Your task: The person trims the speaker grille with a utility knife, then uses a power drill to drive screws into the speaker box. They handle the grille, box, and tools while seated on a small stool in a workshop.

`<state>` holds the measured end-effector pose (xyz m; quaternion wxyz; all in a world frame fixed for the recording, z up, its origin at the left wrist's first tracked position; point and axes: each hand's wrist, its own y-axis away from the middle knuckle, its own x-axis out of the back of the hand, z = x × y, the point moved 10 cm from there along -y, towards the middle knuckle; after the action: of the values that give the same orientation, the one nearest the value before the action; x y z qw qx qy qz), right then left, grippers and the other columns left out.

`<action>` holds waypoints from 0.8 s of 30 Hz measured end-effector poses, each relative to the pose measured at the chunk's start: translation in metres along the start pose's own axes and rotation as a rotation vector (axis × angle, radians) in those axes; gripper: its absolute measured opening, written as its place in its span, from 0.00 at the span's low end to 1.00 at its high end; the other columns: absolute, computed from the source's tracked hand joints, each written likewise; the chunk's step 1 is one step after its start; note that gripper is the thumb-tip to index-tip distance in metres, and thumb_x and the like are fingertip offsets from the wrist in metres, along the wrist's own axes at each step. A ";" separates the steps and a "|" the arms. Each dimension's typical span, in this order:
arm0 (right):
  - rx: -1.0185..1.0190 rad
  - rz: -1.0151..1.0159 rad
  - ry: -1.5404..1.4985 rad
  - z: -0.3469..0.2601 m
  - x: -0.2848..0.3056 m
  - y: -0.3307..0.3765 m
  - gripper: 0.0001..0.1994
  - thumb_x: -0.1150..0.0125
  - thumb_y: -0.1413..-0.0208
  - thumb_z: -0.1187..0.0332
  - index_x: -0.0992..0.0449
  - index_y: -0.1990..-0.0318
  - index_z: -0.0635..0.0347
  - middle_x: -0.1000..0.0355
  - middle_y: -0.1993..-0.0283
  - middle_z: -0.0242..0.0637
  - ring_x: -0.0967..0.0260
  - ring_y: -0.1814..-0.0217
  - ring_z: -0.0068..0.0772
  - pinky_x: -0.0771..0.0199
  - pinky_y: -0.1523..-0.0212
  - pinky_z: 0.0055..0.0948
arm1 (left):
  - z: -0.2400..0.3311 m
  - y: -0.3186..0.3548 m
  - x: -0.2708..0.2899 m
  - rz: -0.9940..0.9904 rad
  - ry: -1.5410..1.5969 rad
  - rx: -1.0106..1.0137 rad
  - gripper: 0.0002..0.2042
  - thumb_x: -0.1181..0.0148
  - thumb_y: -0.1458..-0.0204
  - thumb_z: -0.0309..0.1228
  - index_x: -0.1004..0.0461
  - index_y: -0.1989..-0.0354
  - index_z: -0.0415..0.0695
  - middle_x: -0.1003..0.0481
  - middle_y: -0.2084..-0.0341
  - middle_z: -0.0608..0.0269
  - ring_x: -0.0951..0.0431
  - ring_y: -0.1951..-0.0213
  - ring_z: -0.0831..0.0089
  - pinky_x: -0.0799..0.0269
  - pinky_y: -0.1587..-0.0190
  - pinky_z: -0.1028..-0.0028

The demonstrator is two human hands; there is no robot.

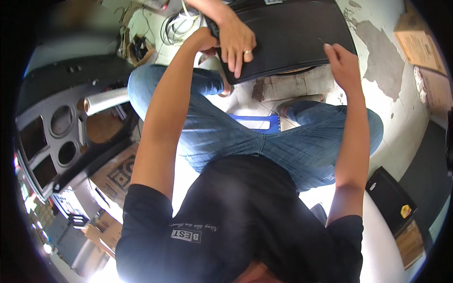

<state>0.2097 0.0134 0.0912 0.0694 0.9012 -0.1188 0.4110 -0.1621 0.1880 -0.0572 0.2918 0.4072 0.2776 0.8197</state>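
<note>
My right hand (344,67) pinches a thin dark sliver (321,41) over the black box (288,42); a slip could scratch it. How my left hand (206,40) grips, I cannot tell.

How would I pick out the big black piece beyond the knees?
Start from the person's blue jeans. Beyond them is a broad black panel with a co-worker's ringed hand near its left corner. Unlike the dark board at far left, it shows no round holes.

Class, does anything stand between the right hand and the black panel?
Nothing visible does: the right hand is at the right end of the black panel. Another person's hand rests on the left end.
</note>
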 end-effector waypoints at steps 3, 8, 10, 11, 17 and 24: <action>0.052 -0.031 0.002 -0.021 -0.009 -0.004 0.15 0.42 0.33 0.58 0.20 0.65 0.60 0.25 0.72 0.51 0.25 0.67 0.52 0.28 0.63 0.44 | 0.003 -0.005 0.012 -0.050 -0.473 -0.097 0.12 0.29 0.46 0.32 0.19 0.69 0.31 0.19 0.79 0.54 0.17 0.76 0.68 0.19 0.73 0.69; 0.161 0.009 0.030 -0.023 -0.004 -0.029 0.11 0.41 0.37 0.61 0.17 0.62 0.58 0.21 0.64 0.52 0.22 0.56 0.57 0.23 0.56 0.52 | 0.017 0.050 0.056 0.098 -0.429 -0.129 0.19 0.25 0.49 0.41 0.20 0.71 0.34 0.20 0.82 0.57 0.21 0.82 0.72 0.26 0.75 0.70; 0.250 -0.015 0.117 -0.021 -0.007 -0.051 0.10 0.39 0.39 0.63 0.17 0.61 0.59 0.20 0.61 0.51 0.21 0.54 0.57 0.21 0.55 0.51 | 0.009 0.072 0.063 0.126 -0.288 -0.099 0.19 0.25 0.48 0.42 0.21 0.67 0.35 0.18 0.80 0.57 0.21 0.80 0.74 0.27 0.76 0.71; 0.287 -0.028 0.168 -0.017 -0.008 -0.060 0.10 0.38 0.40 0.63 0.16 0.61 0.60 0.19 0.59 0.51 0.21 0.53 0.57 0.21 0.54 0.51 | 0.003 0.072 0.061 0.103 -0.270 -0.069 0.19 0.25 0.48 0.41 0.21 0.66 0.35 0.18 0.78 0.57 0.21 0.79 0.75 0.28 0.76 0.71; 0.235 -0.138 0.300 0.026 -0.069 -0.097 0.08 0.38 0.43 0.69 0.18 0.63 0.65 0.21 0.58 0.54 0.22 0.53 0.59 0.20 0.49 0.50 | 0.006 0.062 0.031 0.017 -0.130 0.004 0.17 0.25 0.47 0.36 0.22 0.64 0.33 0.17 0.76 0.55 0.17 0.76 0.73 0.26 0.76 0.75; 0.287 -0.190 0.215 -0.009 -0.080 -0.092 0.08 0.39 0.43 0.69 0.19 0.63 0.65 0.21 0.60 0.55 0.23 0.52 0.61 0.23 0.50 0.53 | 0.031 0.057 0.039 0.097 -0.192 -0.141 0.14 0.30 0.44 0.35 0.21 0.68 0.34 0.17 0.78 0.56 0.17 0.76 0.72 0.23 0.74 0.74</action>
<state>0.1773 0.1166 0.0345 -0.0088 0.8600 0.0345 0.5091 -0.1698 0.1835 0.0179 0.3048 0.4751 0.1701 0.8077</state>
